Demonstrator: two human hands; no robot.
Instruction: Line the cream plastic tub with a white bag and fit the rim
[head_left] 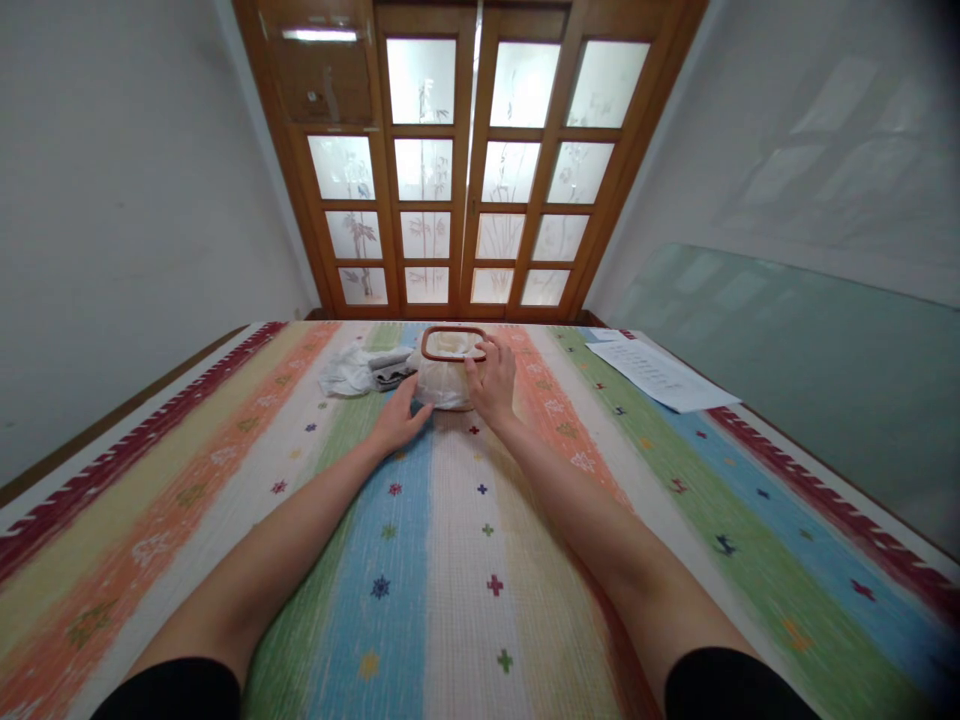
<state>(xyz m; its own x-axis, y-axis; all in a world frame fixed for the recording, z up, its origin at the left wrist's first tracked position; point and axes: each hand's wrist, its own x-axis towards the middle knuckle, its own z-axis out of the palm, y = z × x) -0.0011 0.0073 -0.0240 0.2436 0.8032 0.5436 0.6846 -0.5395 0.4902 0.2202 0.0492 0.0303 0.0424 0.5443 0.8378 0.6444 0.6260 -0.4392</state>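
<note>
Toward the far edge of the table stands a small pale bin (444, 385), lined with a thin whitish plastic bag. Around its mouth runs a brown rounded-rectangular rim (454, 329). My right hand (493, 380) grips the right side of this rim, with the fingers bent over it and the thumb on the near side. Low at the bin's left side is my left hand (401, 418), its thumb and fingers apart; some fingertips are hidden. Just left of the bin lie a crumpled white plastic bag (349, 372) and a grey folded cloth-like item (391, 368).
A striped, patterned tablecloth (465, 560) covers the table. Printed white sheets (660, 375) lie at the right edge. Behind the table are wooden doors (465, 170) with frosted panes, and a greenish glass panel (787, 360) leans by the right wall.
</note>
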